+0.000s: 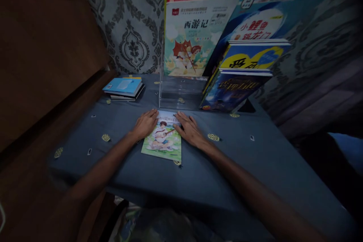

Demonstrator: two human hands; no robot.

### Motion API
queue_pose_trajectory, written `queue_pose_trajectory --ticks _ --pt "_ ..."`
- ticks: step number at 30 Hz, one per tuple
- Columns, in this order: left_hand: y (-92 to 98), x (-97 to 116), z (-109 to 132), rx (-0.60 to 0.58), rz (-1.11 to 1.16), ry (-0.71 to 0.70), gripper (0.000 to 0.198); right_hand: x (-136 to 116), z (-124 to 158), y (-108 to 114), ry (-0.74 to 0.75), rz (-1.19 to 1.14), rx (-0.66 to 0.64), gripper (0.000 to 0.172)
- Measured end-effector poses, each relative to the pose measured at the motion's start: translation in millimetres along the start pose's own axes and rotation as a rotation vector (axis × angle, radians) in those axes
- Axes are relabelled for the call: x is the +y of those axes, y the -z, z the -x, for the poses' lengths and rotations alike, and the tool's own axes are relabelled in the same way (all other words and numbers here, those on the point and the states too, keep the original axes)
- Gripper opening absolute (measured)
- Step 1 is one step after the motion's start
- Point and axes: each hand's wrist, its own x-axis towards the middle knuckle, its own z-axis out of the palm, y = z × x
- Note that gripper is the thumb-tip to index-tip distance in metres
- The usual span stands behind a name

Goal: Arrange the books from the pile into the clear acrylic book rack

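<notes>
1. The illustrated booklet [161, 143] is laid flat between the left hand [145, 124] and the right hand [189, 130].
2. Its upper left edge is touched by the left, flattened.
3. Its upper right edge is touched by the right, loosely spread; nothing is gripped.

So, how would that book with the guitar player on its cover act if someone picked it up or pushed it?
The book looks slim, so it is probably light and somewhat bendy. Lying flat on the tablecloth, it would likely slide when pushed rather than tip or roll.
</notes>
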Motion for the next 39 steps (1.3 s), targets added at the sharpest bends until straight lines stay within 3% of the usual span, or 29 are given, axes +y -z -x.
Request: queue_pose_trajectory --ticks 5,13,22,27,32,35,37,39 --pt "-6.8 -0.8 1.7 0.056 0.033 0.031 0.039 -6.7 12.0 -0.8 -0.052 0.071 -0.007 0.062" --pt "-9.1 0.1 2.2 0.087 0.055 0.107 0.035 -19.3 54.7 11.2 0.059 0.034 -0.199 0.095" --pt "-13.8 -1.2 8.1 0.185 0.314 0.111 0.038 -13.8 61.7 14.1 0.13 -0.045 -0.27 0.117" --pt "-14.2 -7.5 2.6 0.248 0.652 0.197 0.039 -10.2 63.0 10.8 0.14 -0.044 -0.243 0.117" --pt "-13.9 -19.7 -6.9 0.257 1.306 0.51 0.036 -10.6 64.8 10.9 0.141 -0.042 -0.233 0.117" --pt "-14.0 -21.3 -6.9 0.119 1.645 0.615 0.019 -11.3 65.2 11.6 0.127 -0.054 -0.237 0.117" --pt "-13.7 -19.4 -5.4 0.02 1.732 0.607 0.007 -11.6 65.6 11.3 0.112 -0.056 -0.242 0.117" --pt "-12.6 -16.5 -4.0 -0.002 1.75 0.593 0.008 -11.5 66.3 10.3 0.088 -0.066 -0.237 0.117"
